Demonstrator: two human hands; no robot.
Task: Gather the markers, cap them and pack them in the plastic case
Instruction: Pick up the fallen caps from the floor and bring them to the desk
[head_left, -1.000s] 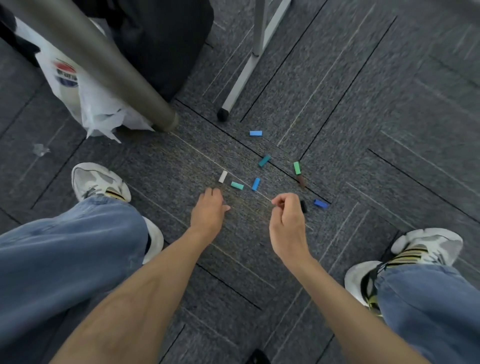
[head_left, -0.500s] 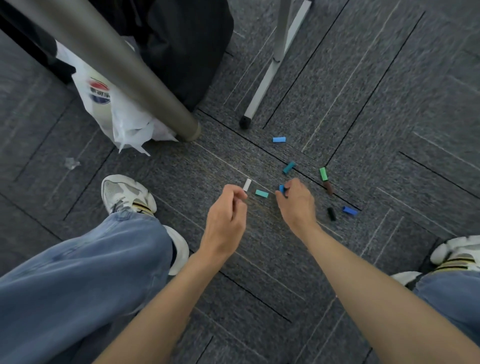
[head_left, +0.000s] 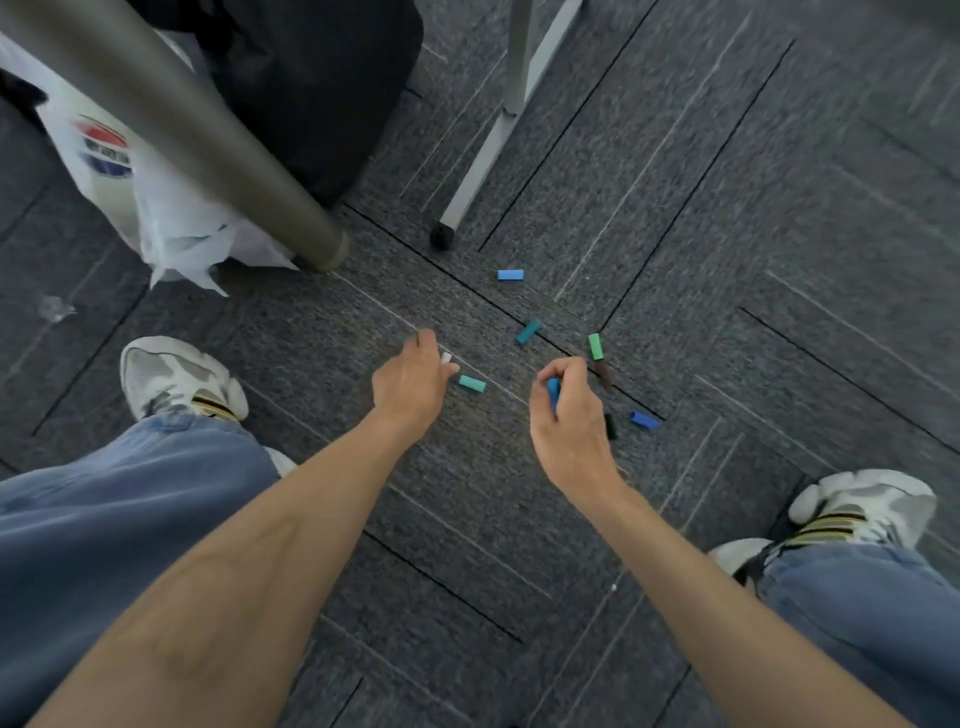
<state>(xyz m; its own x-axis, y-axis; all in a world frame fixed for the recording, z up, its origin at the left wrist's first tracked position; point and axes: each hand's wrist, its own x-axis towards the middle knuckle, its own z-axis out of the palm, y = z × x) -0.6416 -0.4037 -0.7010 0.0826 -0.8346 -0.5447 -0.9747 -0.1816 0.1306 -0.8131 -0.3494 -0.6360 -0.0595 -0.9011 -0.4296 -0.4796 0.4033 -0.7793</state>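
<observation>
Several marker caps lie scattered on the grey carpet. My right hand (head_left: 571, 415) holds a blue cap (head_left: 554, 391) lifted off the floor. My left hand (head_left: 413, 384) has its fingers curled down over a white cap (head_left: 445, 358). A mint cap (head_left: 472, 383) lies just right of that hand. Farther out are a teal cap (head_left: 529, 331), a light blue cap (head_left: 510, 275), a green cap (head_left: 596, 346), a brown cap (head_left: 604, 375), a black cap (head_left: 610, 426) and a dark blue cap (head_left: 644, 420). No marker bodies or plastic case are in view.
A thick grey table leg (head_left: 208, 135) slants down at the left, with a white plastic bag (head_left: 156, 218) behind it and a black bag (head_left: 322, 78) beyond. A thin white stand leg (head_left: 483, 156) ends near the caps. My shoes (head_left: 176, 379) (head_left: 862, 509) flank the area.
My right hand picked the blue cap off the carpet and drew back with it. My left hand reached forward and down onto the white cap.
</observation>
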